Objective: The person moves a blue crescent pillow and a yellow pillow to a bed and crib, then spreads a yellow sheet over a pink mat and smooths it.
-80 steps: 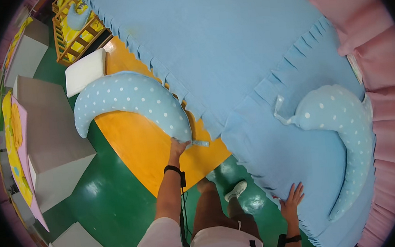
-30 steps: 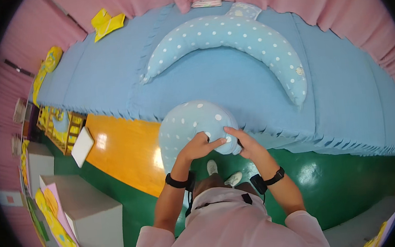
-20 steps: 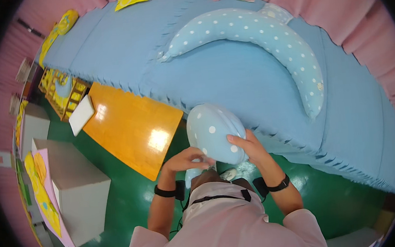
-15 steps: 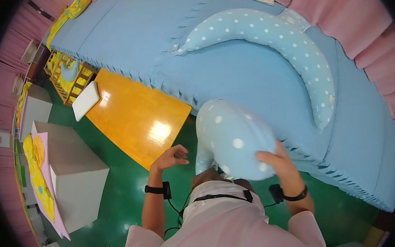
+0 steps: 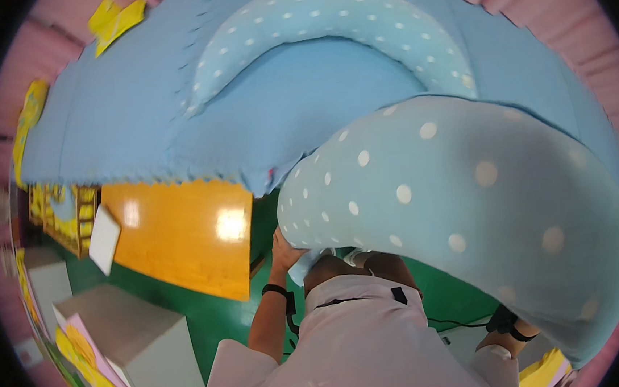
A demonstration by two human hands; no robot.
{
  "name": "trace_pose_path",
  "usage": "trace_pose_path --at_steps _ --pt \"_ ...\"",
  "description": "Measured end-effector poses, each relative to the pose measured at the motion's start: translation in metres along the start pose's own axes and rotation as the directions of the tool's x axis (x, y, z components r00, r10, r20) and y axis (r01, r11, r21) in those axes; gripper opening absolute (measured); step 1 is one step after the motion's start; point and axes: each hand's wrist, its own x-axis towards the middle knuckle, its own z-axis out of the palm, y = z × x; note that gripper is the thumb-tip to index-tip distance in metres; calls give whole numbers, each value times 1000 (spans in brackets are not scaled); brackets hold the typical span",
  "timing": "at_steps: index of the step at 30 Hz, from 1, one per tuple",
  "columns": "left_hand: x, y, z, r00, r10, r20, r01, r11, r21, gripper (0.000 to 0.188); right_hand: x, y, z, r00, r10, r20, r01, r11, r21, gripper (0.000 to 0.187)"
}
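Note:
A large light-blue body pillow (image 5: 416, 163) with white dots is lifted in front of me, curving to the right, where it looms close to the view. My left hand (image 5: 285, 253) is closed on its narrower left end, low near my legs. My right hand (image 5: 529, 329) is behind the pillow's right part; only the wrist area shows and the fingers are hidden. A second curved pillow (image 5: 310, 13) with the same dots lies on the blue-covered bed (image 5: 121, 110), its ends toward me.
An orange wooden table (image 5: 175, 237) stands left of my legs, with a white slab (image 5: 104, 239) at its far-left edge and a wooden crib (image 5: 64, 221) beyond. A grey box (image 5: 135, 327) is at lower left. Yellow cloth (image 5: 116, 23) lies on the bed; pink curtains (image 5: 528, 12) hang behind.
The pillow in front of me has swung up and to the right. My left hand has come onto its left end. My right hand has moved right and down, behind it. My view has turned right.

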Motion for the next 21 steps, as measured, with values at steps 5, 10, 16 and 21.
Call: trace_pose_path --at_steps 5,10,16,21 --pt "14 10 56 987 -4 162 -36 969 245 40 -25 -18 -64 980 -137 -142 119 985 -128 61" --pt "-9 38 37 995 -28 95 -10 925 379 31 -35 -25 -161 936 -266 -230 200 941 -274 61" --pt "-89 133 -18 835 12 -551 203 923 328 27 -42 -24 -294 906 -336 -258 236 906 -352 62" --pt "-106 268 -44 769 198 -608 148 870 471 26 -65 -19 -363 875 -394 -282 242 860 -450 62"
